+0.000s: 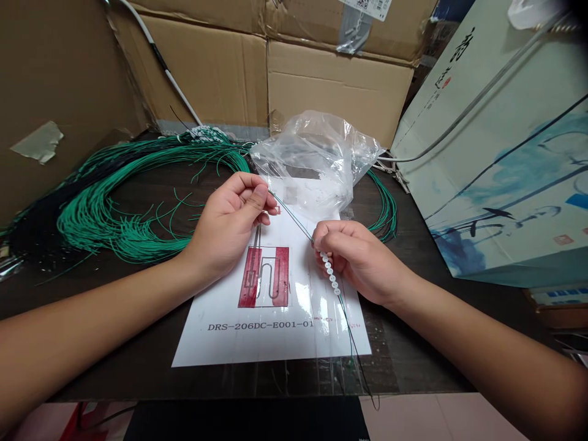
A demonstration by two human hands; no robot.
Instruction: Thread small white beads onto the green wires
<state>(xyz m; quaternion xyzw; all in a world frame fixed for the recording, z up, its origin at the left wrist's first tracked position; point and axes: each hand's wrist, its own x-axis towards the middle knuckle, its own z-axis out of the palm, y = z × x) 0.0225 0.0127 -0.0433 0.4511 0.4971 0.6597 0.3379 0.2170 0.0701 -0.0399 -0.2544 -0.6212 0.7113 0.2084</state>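
My left hand (234,223) is closed, with thumb and fingers pinching the upper end of a few thin green and black wires (295,218). The wires run down to the right, stretched between both hands. My right hand (356,257) is closed around them lower down. Just below its fingers a row of small white round beads or marker sleeves (331,274) sits on the wires. Beneath these, the loose wire ends hang toward the table's front edge. Under the hands lies a printed sheet (257,349) with a red-and-white drawing and the text DRS-206DC-E001-01.
A large bundle of green and black wires (124,196) lies at the left. A clear plastic bag (316,153) rests behind the sheet, with coiled green wires (383,205) to its right. Cardboard boxes (340,92) and a pale printed box (496,184) border the dark table (422,343).
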